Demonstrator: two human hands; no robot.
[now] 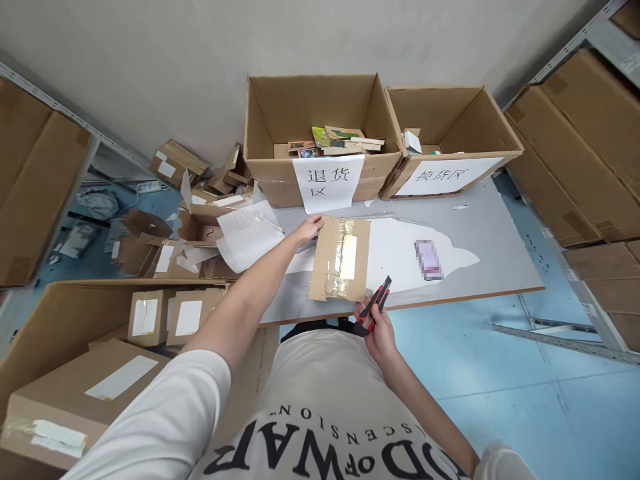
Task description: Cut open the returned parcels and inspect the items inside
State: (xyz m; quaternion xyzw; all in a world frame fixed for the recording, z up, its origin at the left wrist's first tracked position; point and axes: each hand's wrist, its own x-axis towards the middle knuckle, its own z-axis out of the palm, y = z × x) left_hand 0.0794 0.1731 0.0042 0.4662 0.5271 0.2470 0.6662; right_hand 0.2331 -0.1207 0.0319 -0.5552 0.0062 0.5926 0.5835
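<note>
holding parcel (330,260) at desk's (500,260) near edge: left fingers (316,221) clamped on parcel, right fingers (377,313) clamped round cutter (374,305), same edge. book box (274,181) at desk's back.

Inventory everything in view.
table: 1, grey-white, centre
parcel: 1, brown, over table
utility knife: 1, red-black, in right hand
pixelated item: 1, lilac, on table
open boxes: 2, brown, table's back
signs: 2, white, on open boxes
small items: several, multicoloured, in open boxes
loose sheets: several, white, table's left
piled cartons: many, brown, left
labelled parcels: 3+, brown, in lower-left carton
shelved cartons: many, brown, both sides
floor: 1, blue, below
wall: 1, grey, behind
shirt: 1, white, bottom
left hand: 1, bare, gripping parcel
right hand: 1, bare, holding utility knife
</note>
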